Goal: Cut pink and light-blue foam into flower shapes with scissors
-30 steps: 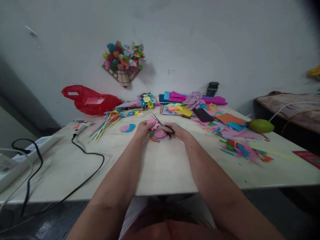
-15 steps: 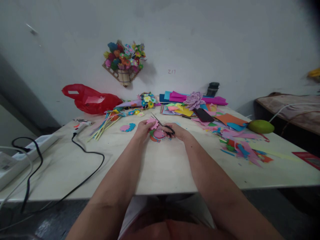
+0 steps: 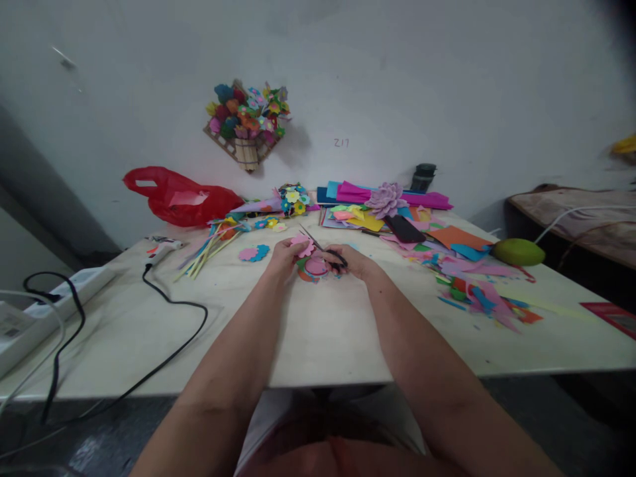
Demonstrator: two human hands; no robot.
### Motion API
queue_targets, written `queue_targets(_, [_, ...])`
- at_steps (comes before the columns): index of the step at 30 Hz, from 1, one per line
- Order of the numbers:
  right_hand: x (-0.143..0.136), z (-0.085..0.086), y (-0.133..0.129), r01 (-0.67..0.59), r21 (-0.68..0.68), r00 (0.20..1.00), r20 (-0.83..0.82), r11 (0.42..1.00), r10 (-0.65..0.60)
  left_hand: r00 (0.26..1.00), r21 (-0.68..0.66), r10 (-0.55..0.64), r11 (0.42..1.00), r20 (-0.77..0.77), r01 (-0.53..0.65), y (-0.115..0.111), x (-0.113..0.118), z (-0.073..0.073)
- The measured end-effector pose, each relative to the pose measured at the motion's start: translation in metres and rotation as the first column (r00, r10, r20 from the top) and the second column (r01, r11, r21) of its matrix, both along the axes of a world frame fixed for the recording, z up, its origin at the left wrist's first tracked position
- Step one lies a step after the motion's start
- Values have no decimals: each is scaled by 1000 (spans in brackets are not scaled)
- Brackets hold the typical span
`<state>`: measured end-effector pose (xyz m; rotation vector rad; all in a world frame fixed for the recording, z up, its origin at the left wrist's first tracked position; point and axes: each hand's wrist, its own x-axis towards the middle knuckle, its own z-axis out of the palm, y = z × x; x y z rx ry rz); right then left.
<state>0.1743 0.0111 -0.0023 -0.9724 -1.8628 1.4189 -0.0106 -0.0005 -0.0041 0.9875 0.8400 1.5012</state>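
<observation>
My left hand (image 3: 285,256) is closed on a pink scalloped paper flower (image 3: 304,244), pinching its left side. In my right hand (image 3: 352,260) I hold black-handled scissors (image 3: 338,259), whose blades point up and left beside the flower's edge. Below both hands, pink, green and orange paper scraps (image 3: 314,270) lie on the white table (image 3: 328,331). To the left of my left hand rest a pink scalloped cutout (image 3: 247,254) and a blue one (image 3: 261,252), side by side and overlapping. Whether the blades touch the flower is too small to tell.
A glue gun (image 3: 163,250) with a black cord lies left, near a white power strip (image 3: 79,288). Behind are thin paper sticks (image 3: 209,250) and a red plastic bag (image 3: 183,199). Coloured scraps (image 3: 484,298), a black phone (image 3: 405,228) and a green fruit (image 3: 519,252) lie right.
The scissors and the pink flower have shifted very slightly in my hands. Everything else on the table stays in place.
</observation>
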Motion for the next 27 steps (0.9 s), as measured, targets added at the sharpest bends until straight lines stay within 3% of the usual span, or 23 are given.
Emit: queue_targets(27, [-2, 4, -5, 29, -21, 999, 19, 999, -29, 1000, -3, 11, 1000, -19, -11, 0, -1, 0])
